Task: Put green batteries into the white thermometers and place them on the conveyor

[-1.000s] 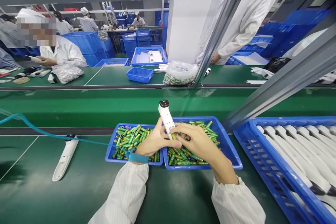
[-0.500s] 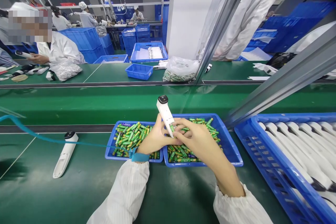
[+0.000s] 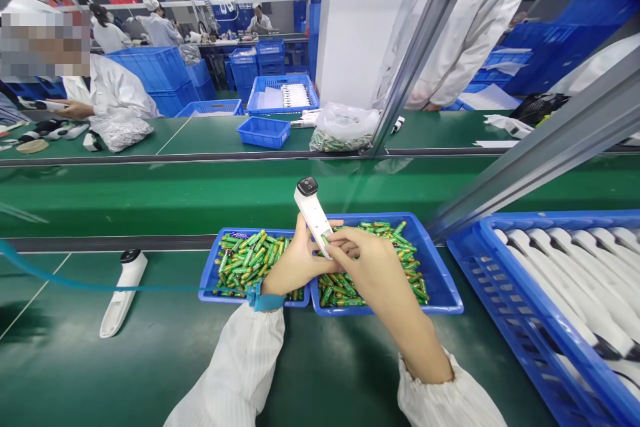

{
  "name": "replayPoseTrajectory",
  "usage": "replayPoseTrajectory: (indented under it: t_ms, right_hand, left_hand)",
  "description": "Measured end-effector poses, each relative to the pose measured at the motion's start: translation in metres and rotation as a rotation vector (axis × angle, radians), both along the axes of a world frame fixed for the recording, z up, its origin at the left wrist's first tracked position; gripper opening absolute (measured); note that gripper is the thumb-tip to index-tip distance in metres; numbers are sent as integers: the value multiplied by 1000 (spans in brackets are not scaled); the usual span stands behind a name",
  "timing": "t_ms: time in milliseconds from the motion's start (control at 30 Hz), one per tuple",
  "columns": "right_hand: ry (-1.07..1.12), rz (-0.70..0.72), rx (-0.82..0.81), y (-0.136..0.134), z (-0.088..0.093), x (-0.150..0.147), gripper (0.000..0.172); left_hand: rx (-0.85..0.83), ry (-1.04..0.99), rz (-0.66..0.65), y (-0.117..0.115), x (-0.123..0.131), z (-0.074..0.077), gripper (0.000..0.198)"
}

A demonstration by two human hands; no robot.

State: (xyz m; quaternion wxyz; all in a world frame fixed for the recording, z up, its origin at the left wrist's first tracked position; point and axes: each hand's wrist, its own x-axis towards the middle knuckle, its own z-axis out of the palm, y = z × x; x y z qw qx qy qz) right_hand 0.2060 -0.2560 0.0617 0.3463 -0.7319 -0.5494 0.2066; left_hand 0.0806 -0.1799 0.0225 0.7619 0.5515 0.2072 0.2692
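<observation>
A white handheld device with a black top (image 3: 311, 208) is tilted over the two battery trays, and my left hand (image 3: 296, 260) is wrapped round it. The fingers of my right hand (image 3: 367, 257) press a green battery (image 3: 326, 239) at the lower part of the device. Green batteries fill the left blue tray (image 3: 206, 280) and lie in the right blue tray (image 3: 443, 280), both under my hands. A second white device (image 3: 123, 290) lies on the green table at the left, its long recess facing up.
At the right, a large blue crate (image 3: 505, 320) holds rows of white parts. A blue cord (image 3: 165, 288) runs from my left wrist strap. Metal posts (image 3: 530, 140) slant down. Behind the green belt (image 3: 150, 197), a person (image 3: 120, 90) sits near a small blue tray (image 3: 265, 133).
My right hand has shifted slightly left and its fingertips have closed in on the battery at the device. The device has moved a little left and up in view.
</observation>
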Motion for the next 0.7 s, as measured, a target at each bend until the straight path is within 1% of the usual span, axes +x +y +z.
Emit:
replayPoseTrajectory:
  t_ms: [67,133,200,267,300,367,433,500,533,600,700]
  right_hand:
    - [35,3,52,2,-2,0,12]
    - [115,21,87,2,-1,7,13]
    - [143,-33,111,1,1,21,17]
    - [96,-112,103,-1,3,36,22]
    - [76,-122,84,-1,4,42,22]
    - [108,-47,24,-2,6,46,21]
    - [193,68,-24,-2,8,42,18]
    - [221,135,-55,-2,8,32,13]
    - [192,138,-66,-2,9,26,11]
    - [64,112,-79,-2,8,16,8]
    - [-91,70,-55,-3,5,6,10]
  left_hand:
    - [0,-4,27,0,1,-1,79]
    - [-30,-12,34,0,1,-2,77]
    - [-66,-29,13,0,1,0,75]
    - [-84,-55,-9,1,0,2,74]
    - [-93,-65,-13,1,0,4,74]
    - [-113,-71,-11,1,0,4,76]
    - [-107,-60,2,2,1,3,75]
    - [-70,-44,16,3,1,1,72]
    - [-50,-37,20,3,2,-1,73]
    - [-24,-23,22,3,2,-3,75]
    - [-7,-16,34,2,3,-3,75]
